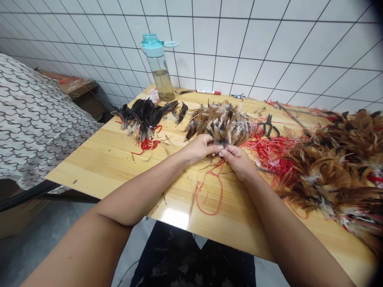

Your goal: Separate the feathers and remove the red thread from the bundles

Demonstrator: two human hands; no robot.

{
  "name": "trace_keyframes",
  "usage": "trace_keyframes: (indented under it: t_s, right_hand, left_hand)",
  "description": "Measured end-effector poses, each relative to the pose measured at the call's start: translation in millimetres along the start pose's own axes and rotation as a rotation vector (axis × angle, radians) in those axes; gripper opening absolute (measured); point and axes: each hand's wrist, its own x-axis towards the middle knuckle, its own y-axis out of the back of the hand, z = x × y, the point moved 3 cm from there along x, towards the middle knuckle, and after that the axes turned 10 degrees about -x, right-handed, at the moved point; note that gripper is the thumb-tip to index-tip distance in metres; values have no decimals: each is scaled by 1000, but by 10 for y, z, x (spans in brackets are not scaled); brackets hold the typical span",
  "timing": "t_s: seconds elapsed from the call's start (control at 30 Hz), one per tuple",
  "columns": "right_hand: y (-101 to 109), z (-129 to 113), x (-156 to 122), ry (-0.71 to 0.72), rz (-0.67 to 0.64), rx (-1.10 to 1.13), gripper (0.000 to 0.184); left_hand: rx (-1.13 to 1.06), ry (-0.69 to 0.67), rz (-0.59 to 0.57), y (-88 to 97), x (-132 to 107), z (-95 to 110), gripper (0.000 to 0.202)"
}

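Note:
My left hand and my right hand meet over the wooden table, fingers pinched together on a small bunch of brown feathers. A red string hangs from the bunch and loops on the table below my hands. Just beyond my fingers lies a pile of brown and white feathers.
A pile of black feathers with red string lies at the left. A large heap of brown feathers and red strings covers the right. Black pliers, a water bottle and a red marker sit near the tiled wall. A patterned cloth is at the left.

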Motion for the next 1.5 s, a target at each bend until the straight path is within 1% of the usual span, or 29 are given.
trace_keyframes:
  t_s: [0.13,0.33,0.53,0.63,0.77,0.9,0.97,1.03,1.1,1.13,1.3,1.37,1.43,1.5]
  right_hand:
    - [30,17,-16,-24,37,-33,37]
    - [24,53,-12,-46,9,-56,39]
    - [10,25,-5,-29,-22,-49,36]
    - [22,43,-4,-14,-14,-90,34]
    - [46,103,6,-3,54,-159,33]
    - [45,90,9,13,105,-70,38]
    - [47,55,3,11,123,-10,40]
    - [57,24,-5,-4,149,20,41]
    - [68,9,-10,-21,168,28,41]
    - [70,7,-12,-30,170,27,41]
    - [48,27,-13,-40,142,-70,39]
    - [32,39,-9,-21,131,-141,40]
    - [18,52,-4,1,122,-184,42]
    - [8,68,2,10,120,-189,43]
  left_hand:
    - [26,-7,46,12,-5,33,37]
    - [142,-23,31,55,21,35,27]
    - [63,-65,24,32,12,44,25]
    - [45,-67,6,16,0,50,27]
    - [29,-70,-5,-7,-5,40,33]
    - [6,-115,-12,-11,2,62,39]
    - [25,-156,10,20,5,95,40]
    - [86,-189,64,67,3,129,38]
    - [163,-193,112,99,-2,145,33]
    - [196,-185,117,101,-4,143,30]
    - [320,-191,59,24,-16,92,22]
    - [348,-184,44,-8,-21,73,23]
    - [328,-161,45,-25,-22,57,26]
    - [255,-140,53,-32,-20,39,25]
